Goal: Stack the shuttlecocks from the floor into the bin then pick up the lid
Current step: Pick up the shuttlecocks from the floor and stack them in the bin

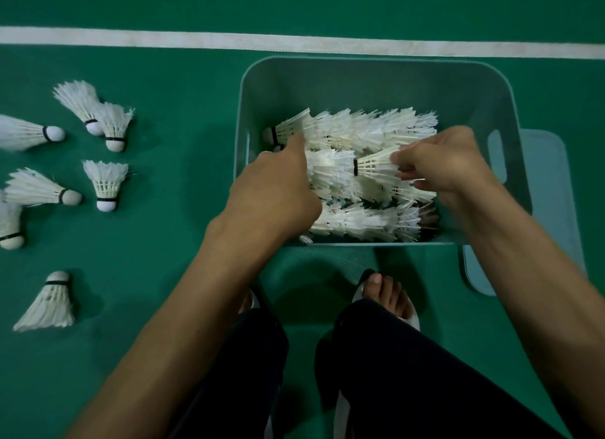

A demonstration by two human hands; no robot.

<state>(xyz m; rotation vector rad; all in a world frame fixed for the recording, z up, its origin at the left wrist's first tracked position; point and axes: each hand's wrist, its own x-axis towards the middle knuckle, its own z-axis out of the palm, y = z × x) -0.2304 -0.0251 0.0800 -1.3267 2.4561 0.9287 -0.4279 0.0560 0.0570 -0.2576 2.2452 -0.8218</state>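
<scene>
A pale teal bin (370, 78) stands on the green floor and holds rows of white shuttlecocks nested into one another (366, 127). Both my hands are inside it. My right hand (442, 163) pinches the feather end of one shuttlecock (376, 166), whose black-banded cork end points left into the middle row. My left hand (278, 189) holds that middle row (327, 173) at its left end, with the index finger stretched toward the back row. The lid (553, 209) lies flat on the floor, partly under the bin's right side.
Several loose shuttlecocks lie on the floor left of the bin, among them one at the front (49, 304) and a pair at the back (98, 117). A white court line (294, 44) runs behind the bin. My feet (389, 294) and dark-trousered legs are just in front of it.
</scene>
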